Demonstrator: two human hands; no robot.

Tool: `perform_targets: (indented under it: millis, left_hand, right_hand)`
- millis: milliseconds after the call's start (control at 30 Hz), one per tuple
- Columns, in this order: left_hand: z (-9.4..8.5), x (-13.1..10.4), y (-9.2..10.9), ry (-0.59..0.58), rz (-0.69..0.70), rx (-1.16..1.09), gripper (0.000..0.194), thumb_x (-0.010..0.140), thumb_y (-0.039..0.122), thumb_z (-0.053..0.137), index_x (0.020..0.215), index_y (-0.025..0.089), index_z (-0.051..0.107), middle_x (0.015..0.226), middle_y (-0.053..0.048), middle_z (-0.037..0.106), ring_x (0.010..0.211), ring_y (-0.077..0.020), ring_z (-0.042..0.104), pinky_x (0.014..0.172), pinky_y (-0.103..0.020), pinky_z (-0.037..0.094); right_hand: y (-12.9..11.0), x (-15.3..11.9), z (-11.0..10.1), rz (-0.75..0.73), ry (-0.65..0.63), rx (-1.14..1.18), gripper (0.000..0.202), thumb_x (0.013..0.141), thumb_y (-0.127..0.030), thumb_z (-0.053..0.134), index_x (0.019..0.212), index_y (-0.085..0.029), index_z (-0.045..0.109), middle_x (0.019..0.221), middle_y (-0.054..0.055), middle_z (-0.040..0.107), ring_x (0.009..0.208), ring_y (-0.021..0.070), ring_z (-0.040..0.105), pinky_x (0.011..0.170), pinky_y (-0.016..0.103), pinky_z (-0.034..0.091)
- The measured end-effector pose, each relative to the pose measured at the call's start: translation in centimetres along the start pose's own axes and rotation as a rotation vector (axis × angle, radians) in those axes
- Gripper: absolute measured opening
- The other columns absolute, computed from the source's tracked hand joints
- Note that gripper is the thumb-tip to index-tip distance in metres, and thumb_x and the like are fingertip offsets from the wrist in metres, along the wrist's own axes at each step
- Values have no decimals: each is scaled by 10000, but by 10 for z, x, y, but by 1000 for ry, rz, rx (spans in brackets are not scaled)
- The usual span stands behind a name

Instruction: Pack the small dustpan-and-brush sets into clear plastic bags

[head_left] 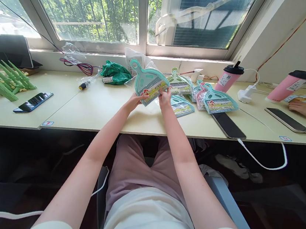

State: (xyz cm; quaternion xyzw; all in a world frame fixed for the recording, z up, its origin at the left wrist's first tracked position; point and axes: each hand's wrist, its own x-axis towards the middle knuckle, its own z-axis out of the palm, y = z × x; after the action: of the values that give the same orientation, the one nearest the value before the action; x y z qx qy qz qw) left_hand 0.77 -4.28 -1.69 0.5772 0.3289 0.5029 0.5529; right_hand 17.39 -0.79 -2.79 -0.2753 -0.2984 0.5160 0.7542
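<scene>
Above the desk, both hands hold up a packaged teal dustpan set, its looped handle tilted to the upper left and a yellow printed label facing me. My left hand pinches its lower left corner. The right edge is gripped by my right hand. Just behind lies a green dustpan set, and another teal packaged set rests flat beside my right wrist. Further right, a teal dustpan set overlaps a pink one and partly covers a black phone.
A green crumpled bag and a small wrapped item lie left of my hands. Further left are a phone, green stalk-like pieces and a dark tablet. Pink cups, a charger and another person's hand are right.
</scene>
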Motion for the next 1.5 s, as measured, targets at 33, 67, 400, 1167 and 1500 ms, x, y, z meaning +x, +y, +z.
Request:
perform_targets:
  millis: [33,67,400,1167,1500]
  left_hand:
    - [0,-1,2,-4,1,-11,690,594,356,952,1219,183,716,1255,-139,759,1245,-379,678,996,-473,597]
    - [-1,-2,4,-6,1,-20,676,602,359,949,1209,173,717,1249,-145,758,1241,-380,679,998,-477,599]
    - [-6,1,2,13,-13,14,671,570,334,952,1171,158,711,1191,-150,765,1184,-388,702,991,-533,605]
    - [-13,1,7,67,9,-87,638,574,240,936,1165,143,713,1164,-122,779,1163,-334,717,1004,-443,604]
    - [-12,2,5,94,7,-84,583,550,179,928,1097,130,733,1116,-121,783,1124,-318,717,952,-410,606]
  right_hand:
    - [-2,0,0,4,-5,-4,363,770,-132,677,1088,-263,561,1045,8,715,1037,152,692,872,286,607]
    - [-4,1,0,10,-9,-6,361,769,-126,675,1082,-263,558,1031,7,713,1034,155,692,867,288,607]
    - [-13,0,3,56,-14,-20,369,763,-92,654,1074,-267,560,1030,8,722,1031,168,697,867,314,615]
    - [-8,-4,2,39,-274,-202,902,679,-271,875,1460,-385,440,1167,9,733,1216,216,682,1048,408,600]
    - [-5,-2,-1,53,-240,-170,865,694,-189,803,1451,-372,425,1181,15,732,1171,211,702,996,405,624]
